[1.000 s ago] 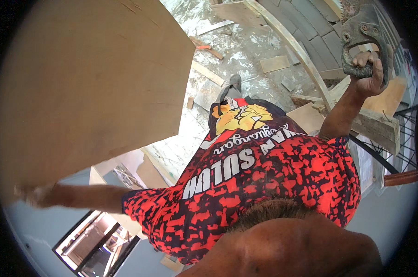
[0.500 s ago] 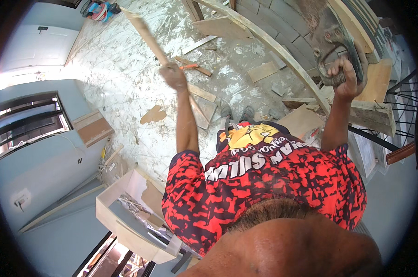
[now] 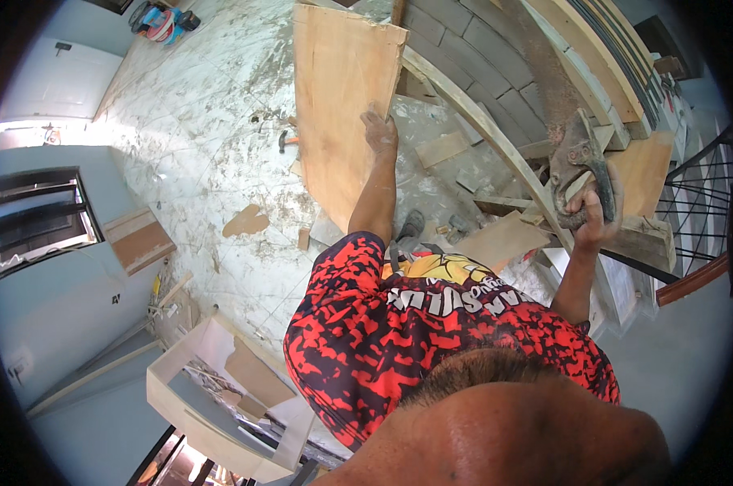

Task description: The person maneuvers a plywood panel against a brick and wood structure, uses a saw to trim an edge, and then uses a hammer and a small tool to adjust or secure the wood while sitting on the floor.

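Note:
My left hand (image 3: 379,134) grips a broad plywood board (image 3: 334,105) by its right edge, fingers closed on it. The board's wide face is turned up toward me and one end points away. In my right hand (image 3: 597,211) is a handsaw (image 3: 578,158), held by its dark looped handle. Its rusty blade slants up and away, in front of grey blocks. On the floor just left of the board lies a hammer (image 3: 286,142) with an orange part.
A long wooden strip (image 3: 496,134) curves between my hands, beside stacked grey blocks (image 3: 455,44). Plywood offcuts (image 3: 443,150) litter the floor near my feet. A pale wooden box frame (image 3: 196,413) stands lower left. Black metal rods (image 3: 703,182) rise at the right.
The board in my left hand has swung right and turned from nearly edge-on to showing its wide face. My right hand has come slightly down and left with the handsaw.

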The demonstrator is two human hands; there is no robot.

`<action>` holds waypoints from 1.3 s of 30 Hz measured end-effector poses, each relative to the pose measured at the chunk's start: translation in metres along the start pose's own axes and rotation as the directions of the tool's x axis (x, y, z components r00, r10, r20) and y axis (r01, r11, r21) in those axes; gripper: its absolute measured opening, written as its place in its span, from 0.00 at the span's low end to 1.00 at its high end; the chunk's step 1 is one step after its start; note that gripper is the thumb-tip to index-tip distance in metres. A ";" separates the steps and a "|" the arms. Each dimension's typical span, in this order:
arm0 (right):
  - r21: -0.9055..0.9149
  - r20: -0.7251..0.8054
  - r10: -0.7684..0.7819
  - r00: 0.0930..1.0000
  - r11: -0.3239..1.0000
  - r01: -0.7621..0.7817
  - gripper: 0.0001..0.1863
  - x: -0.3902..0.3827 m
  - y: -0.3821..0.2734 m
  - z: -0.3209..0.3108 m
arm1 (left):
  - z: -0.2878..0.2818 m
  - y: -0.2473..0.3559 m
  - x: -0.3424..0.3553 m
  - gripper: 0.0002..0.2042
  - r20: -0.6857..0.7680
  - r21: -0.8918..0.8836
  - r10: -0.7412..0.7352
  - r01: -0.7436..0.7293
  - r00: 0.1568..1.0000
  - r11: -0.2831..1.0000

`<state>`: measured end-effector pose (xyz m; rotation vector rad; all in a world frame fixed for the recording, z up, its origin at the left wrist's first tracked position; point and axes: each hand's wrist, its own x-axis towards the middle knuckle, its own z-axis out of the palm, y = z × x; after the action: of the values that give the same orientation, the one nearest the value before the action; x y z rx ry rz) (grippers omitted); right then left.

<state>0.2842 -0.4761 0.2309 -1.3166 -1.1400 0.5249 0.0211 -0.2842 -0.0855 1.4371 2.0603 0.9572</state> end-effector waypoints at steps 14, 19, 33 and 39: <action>0.001 0.196 0.111 0.974 0.993 -0.114 0.26 -0.029 0.052 0.048 | 0.034 -0.013 0.023 0.25 0.370 0.011 0.166 -0.183 0.914 0.983; 0.013 0.236 0.171 0.956 0.984 -0.179 0.25 -0.036 0.070 0.075 | 0.017 -0.009 0.042 0.22 0.478 0.035 0.197 -0.243 0.856 0.969; -0.265 0.091 -0.018 0.996 0.963 0.042 0.24 -0.065 0.087 0.094 | 0.005 0.091 0.261 0.33 0.385 0.246 0.587 -0.692 0.712 0.679; -0.292 -0.057 0.066 0.996 0.953 -0.080 0.25 -0.107 0.054 0.126 | 0.003 0.107 0.296 0.32 0.737 0.082 0.488 -0.779 0.467 0.621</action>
<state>0.1474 -0.4930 0.1256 -1.6252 -1.1650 0.3848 -0.0159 0.0158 0.0010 2.4683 1.1598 0.1017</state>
